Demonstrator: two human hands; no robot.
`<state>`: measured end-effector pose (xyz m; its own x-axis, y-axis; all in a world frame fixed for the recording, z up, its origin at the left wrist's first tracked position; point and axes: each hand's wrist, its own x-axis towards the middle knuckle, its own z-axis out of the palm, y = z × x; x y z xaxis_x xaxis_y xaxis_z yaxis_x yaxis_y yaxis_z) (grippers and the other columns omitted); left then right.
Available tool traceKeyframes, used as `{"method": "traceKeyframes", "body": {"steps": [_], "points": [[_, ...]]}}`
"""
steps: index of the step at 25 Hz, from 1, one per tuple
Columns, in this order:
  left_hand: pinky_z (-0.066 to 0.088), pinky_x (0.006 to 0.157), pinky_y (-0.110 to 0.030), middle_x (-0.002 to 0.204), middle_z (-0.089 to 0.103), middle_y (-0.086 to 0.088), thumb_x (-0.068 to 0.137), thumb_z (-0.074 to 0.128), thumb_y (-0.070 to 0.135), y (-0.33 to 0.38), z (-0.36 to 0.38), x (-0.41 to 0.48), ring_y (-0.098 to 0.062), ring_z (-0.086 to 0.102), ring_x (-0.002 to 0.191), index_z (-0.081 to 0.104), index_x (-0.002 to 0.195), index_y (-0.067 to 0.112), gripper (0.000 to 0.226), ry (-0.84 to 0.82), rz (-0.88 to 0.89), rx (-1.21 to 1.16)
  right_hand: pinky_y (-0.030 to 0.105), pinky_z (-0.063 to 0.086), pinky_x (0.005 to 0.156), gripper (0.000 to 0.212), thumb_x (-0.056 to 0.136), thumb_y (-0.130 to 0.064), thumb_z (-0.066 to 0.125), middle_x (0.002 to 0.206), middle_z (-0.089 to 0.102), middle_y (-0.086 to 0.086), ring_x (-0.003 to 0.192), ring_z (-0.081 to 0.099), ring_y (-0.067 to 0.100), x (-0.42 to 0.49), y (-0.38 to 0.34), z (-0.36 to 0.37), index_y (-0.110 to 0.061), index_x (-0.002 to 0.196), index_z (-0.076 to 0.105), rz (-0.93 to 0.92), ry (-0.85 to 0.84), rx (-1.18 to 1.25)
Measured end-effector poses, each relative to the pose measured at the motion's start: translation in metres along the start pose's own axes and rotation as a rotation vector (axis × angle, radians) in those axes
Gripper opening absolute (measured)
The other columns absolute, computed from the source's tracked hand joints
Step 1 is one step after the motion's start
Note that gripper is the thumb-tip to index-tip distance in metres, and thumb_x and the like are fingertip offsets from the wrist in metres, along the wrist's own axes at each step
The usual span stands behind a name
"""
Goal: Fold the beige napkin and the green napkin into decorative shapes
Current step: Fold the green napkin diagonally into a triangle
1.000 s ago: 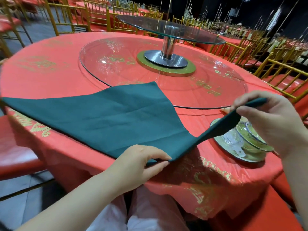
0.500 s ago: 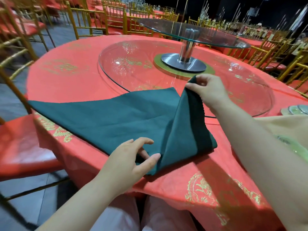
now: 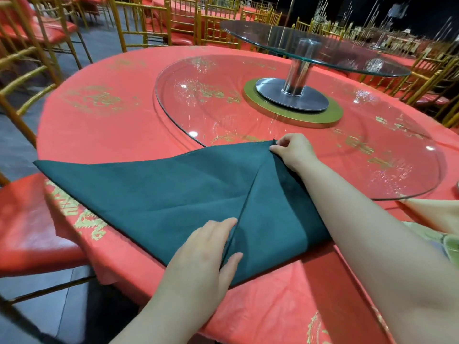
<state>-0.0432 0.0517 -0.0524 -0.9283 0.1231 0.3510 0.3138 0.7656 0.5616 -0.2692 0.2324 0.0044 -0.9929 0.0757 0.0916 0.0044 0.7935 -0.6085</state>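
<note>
A round tabletop [image 3: 99, 135] under a red cloth printed with gold motifs fills most of the view. A wide glass turntable [image 3: 198, 100] lies on it, and from a gold-rimmed base at its centre a metal post [image 3: 298, 68] carries a smaller upper glass tier [image 3: 273, 38]. Gilt chairs [image 3: 149, 23] with red cushions ring the table, and more red-covered tables stand in the dark hall behind. A red seat [image 3: 27, 227] sits just beside the table's left edge.

The green napkin [image 3: 161, 192] lies flat on the near part of the tabletop. Its far point overlaps the turntable's rim and its long left point reaches the table's edge. Its right side is folded over, leaving a straight crease from the near corner to the far point.

The left hand [image 3: 201, 254] presses on the near corner with straight fingers laid along the crease, gripping nothing. The right hand [image 3: 293, 151] pinches the tip of the folded flap at the far point, fingers curled on the cloth.

The right forearm covers the napkin's right edge, so how the flap ends there cannot be seen. The beige napkin [image 3: 432, 212] shows only as a pale wedge at the right border, cut off by the frame. Below it is a greenish shape, perhaps dishware [image 3: 450, 242], too cropped to make out. The far tables are blurred.
</note>
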Motion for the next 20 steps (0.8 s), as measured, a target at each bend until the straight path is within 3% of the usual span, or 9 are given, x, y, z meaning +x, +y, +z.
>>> {"method": "traceKeyframes", "body": {"steps": [1, 3, 11, 13, 16, 20], "points": [[0.043, 0.076, -0.022, 0.102, 0.050, 0.014, 0.082, 0.044, 0.042, -0.0013, 0.0019, -0.0003, -0.003, 0.048, 0.087, 0.045, 0.121, 0.028, 0.042, 0.018, 0.023, 0.019, 0.024, 0.037, 0.069, 0.017, 0.085, -0.023, 0.064, 0.087, 0.059, 0.001, 0.082, 0.052, 0.018, 0.0012, 0.0004, 0.0005, -0.008, 0.092, 0.066, 0.015, 0.020, -0.010], [0.048, 0.072, -0.018, 0.111, 0.050, 0.012, 0.083, 0.041, 0.040, -0.0025, 0.0040, -0.0011, -0.004, 0.046, 0.093, 0.053, 0.119, 0.027, 0.040, 0.038, 0.045, 0.053, 0.025, 0.037, 0.068, 0.017, 0.086, -0.023, 0.063, 0.087, 0.060, 0.001, 0.080, 0.053, 0.019, 0.0030, 0.0006, -0.0001, -0.007, 0.091, 0.067, 0.041, 0.030, -0.015], [0.053, 0.063, -0.020, 0.113, 0.059, 0.010, 0.084, 0.037, 0.034, -0.0044, 0.0057, -0.0057, -0.005, 0.046, 0.099, 0.060, 0.116, 0.025, 0.040, 0.048, 0.060, 0.102, 0.025, 0.037, 0.062, 0.020, 0.088, -0.022, 0.062, 0.082, 0.061, 0.007, 0.073, 0.054, 0.022, 0.0030, 0.0007, -0.0039, -0.004, 0.091, 0.067, 0.080, 0.026, -0.022], [0.052, 0.068, -0.020, 0.115, 0.059, 0.008, 0.082, 0.038, 0.035, -0.0050, 0.0077, -0.0055, -0.007, 0.046, 0.101, 0.061, 0.117, 0.023, 0.043, 0.022, 0.068, 0.143, 0.025, 0.037, 0.063, 0.022, 0.087, -0.023, 0.062, 0.081, 0.061, 0.008, 0.072, 0.054, 0.023, 0.0052, -0.0002, -0.0041, -0.003, 0.091, 0.068, 0.097, 0.017, -0.034], [0.042, 0.088, -0.022, 0.127, 0.056, 0.007, 0.082, 0.037, 0.034, -0.0056, 0.0112, -0.0049, -0.010, 0.045, 0.108, 0.057, 0.122, 0.021, 0.046, -0.015, 0.137, 0.201, 0.025, 0.037, 0.064, 0.023, 0.086, -0.023, 0.064, 0.081, 0.061, 0.009, 0.074, 0.053, 0.023, 0.0074, -0.0004, -0.0050, -0.002, 0.092, 0.069, 0.120, 0.015, -0.051], [0.032, 0.091, -0.031, 0.128, 0.057, 0.012, 0.084, 0.035, 0.036, -0.0050, 0.0118, -0.0015, -0.010, 0.050, 0.108, 0.059, 0.120, 0.023, 0.045, -0.074, 0.185, 0.311, 0.026, 0.037, 0.065, 0.026, 0.086, -0.024, 0.064, 0.083, 0.062, 0.011, 0.077, 0.054, 0.025, 0.0108, 0.0026, -0.0045, 0.001, 0.094, 0.068, 0.125, 0.006, -0.086]]}}
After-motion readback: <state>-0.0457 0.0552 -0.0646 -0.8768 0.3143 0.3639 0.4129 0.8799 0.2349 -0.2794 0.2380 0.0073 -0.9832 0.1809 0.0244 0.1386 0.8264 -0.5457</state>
